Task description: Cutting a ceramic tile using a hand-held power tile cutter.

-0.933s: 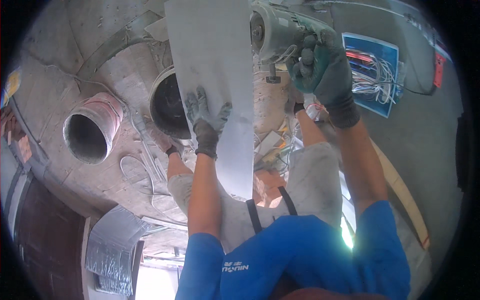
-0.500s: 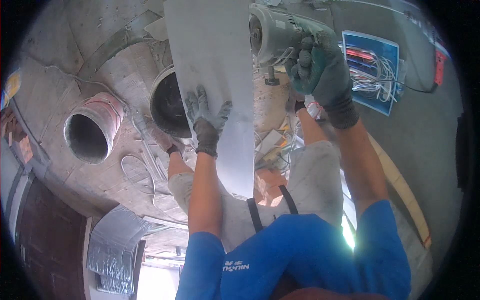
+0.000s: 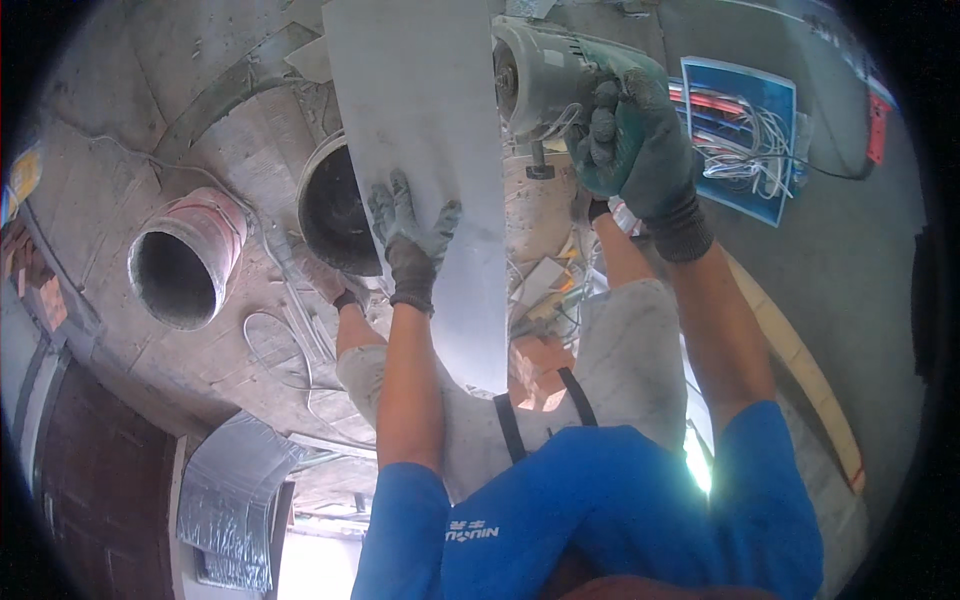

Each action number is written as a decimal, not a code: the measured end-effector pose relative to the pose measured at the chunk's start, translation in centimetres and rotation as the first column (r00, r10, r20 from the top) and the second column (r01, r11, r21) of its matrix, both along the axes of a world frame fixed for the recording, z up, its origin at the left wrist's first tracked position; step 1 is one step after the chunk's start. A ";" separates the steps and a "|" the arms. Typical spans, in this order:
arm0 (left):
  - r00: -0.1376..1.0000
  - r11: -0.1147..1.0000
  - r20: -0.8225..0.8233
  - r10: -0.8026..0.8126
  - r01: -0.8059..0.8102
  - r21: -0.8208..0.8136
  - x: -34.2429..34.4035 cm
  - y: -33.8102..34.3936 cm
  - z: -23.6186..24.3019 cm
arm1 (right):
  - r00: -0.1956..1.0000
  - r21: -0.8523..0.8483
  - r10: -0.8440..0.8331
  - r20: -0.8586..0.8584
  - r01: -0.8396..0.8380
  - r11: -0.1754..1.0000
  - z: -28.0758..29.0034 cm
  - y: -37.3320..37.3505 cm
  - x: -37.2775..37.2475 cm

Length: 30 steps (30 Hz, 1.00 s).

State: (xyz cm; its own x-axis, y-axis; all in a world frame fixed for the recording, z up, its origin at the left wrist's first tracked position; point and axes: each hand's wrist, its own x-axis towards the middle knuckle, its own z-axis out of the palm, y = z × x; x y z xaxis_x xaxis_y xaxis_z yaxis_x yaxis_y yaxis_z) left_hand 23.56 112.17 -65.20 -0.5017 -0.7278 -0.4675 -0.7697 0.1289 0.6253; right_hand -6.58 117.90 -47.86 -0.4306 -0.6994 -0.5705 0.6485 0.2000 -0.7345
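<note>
My gloved left hand [image 3: 410, 235] lies spread on a long pale grey board [image 3: 420, 110], its fingers apart and pressing on the surface. My gloved right hand [image 3: 635, 140] wraps round the grey-green body of a power tool [image 3: 540, 75], whose round front end sits against the board's right edge. A short black-footed fitting [image 3: 540, 165] hangs under the tool. Behind the board, a large dark-interior bucket [image 3: 325, 215] is partly hidden; my legs [image 3: 625, 350] are bent below.
A pinkish grey bucket [image 3: 225, 230] lies at left among cables [image 3: 255, 335]. A blue box of wires [image 3: 775, 205] and a red tool [image 3: 877, 130] are at upper right. Reddish bricks [image 3: 535, 370], a curved wooden strip [image 3: 810, 385] and a wrapped silver item [image 3: 230, 490] lie around.
My right hand and the power tool have shifted slightly left and a little downward at the tool's front. The board's top edge moved slightly left; my left hand stays spread on it.
</note>
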 end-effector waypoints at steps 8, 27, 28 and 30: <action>1.000 1.000 0.013 -0.016 0.017 -0.022 -0.6 -0.4 1.1 | 0.978 -0.026 -0.090 0.190 0.097 0.995 -0.2 0.6 0.3; 1.000 1.000 -0.028 0.006 -0.007 -0.020 -0.4 0.2 0.4 | 0.990 0.057 -0.139 0.004 0.139 0.989 1.1 1.1 3.1; 1.000 0.999 -0.029 0.003 -0.003 -0.034 -0.3 0.2 0.3 | 0.990 0.057 -0.139 0.006 0.139 0.989 1.0 1.4 3.0; 1.000 0.999 -0.028 -0.001 0.000 -0.049 -0.2 0.1 0.2 | 0.983 -0.105 -0.083 0.164 0.101 0.989 0.8 2.1 2.5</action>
State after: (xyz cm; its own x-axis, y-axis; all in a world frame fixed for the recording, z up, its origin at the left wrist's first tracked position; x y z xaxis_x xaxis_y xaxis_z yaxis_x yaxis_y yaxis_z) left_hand 23.37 112.29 -65.05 -0.5146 -0.7492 -0.4171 -0.7517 0.1601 0.6398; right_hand -4.08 119.97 -47.02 -0.4063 -0.7244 -0.5569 0.7704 0.0562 -0.6351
